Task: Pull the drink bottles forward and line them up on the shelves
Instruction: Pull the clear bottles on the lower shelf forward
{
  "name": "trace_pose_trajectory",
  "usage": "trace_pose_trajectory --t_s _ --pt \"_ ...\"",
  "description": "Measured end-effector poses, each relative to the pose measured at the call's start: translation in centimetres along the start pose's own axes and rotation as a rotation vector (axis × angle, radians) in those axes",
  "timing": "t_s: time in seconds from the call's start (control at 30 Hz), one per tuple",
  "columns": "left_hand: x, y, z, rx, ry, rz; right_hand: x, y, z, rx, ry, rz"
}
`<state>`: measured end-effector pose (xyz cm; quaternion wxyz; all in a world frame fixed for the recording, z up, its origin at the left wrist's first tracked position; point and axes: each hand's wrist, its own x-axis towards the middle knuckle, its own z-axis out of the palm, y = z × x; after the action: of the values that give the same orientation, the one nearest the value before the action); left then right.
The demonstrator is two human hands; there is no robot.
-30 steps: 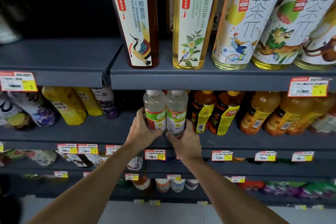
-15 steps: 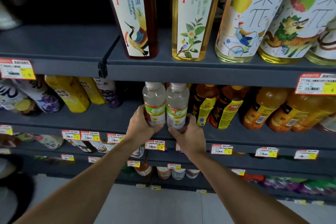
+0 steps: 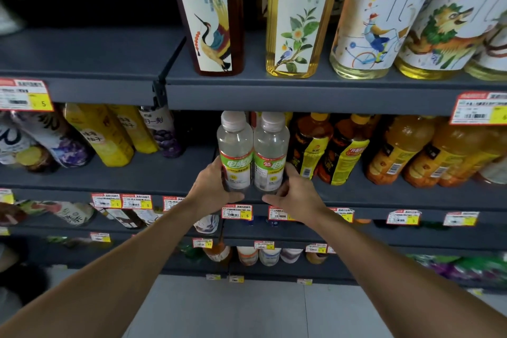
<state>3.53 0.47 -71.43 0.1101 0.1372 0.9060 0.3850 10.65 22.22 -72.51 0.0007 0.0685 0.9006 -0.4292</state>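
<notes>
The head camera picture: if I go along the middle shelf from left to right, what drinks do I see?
Purple grape-label bottles → yellow bottles → small purple-label bottle → two clear bottles between left hand and right hand → dark tea bottles → orange juice bottles.

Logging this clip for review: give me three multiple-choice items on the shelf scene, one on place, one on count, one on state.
1. Where do the two clear plastic bottles with green-and-white labels stand?
A top shelf
B second shelf
C floor

2. How many bottles are in hand?
A one
B two
C four

3. The held bottles are:
A upright
B lying flat
C uncapped

Answers:
1 B: they stand under the grey top shelf.
2 B: the left hand and the right hand each have a grip on one.
3 A: white caps point up.
</notes>
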Motion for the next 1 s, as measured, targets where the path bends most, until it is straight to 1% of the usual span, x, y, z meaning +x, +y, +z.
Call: trace_pose_trajectory --t_s 0.17,0.27,0.4,0.67,0.87,1.0 --pt "0.0 -0.2 0.0 -0.022 0.012 -0.025 0.1 0.3 0.3 -0.027 0.01 -0.008" --pt "-0.3 -0.5 -0.1 -0.011 0.007 -0.018 -0.1 0.5 0.1 -0.02 -0.021 0.001" --pt "-1.0 -0.8 0.3 0.071 -0.013 0.016 -0.4 0.3 -0.2 -0.037 -0.053 0.005" --pt "-0.7 -1.0 0.1 0.089 -0.008 0.012 -0.9 0.0 0.2 -0.098 0.013 -0.04" --pt "-0.5 -1.3 0.4 0.114 -0.001 0.024 -0.6 -0.1 0.1 -0.1 -0.005 -0.046" --pt "-0.4 -1.3 0.5 0.097 -0.014 0.026 -0.3 0.0 0.2 -0.085 0.007 -0.015"
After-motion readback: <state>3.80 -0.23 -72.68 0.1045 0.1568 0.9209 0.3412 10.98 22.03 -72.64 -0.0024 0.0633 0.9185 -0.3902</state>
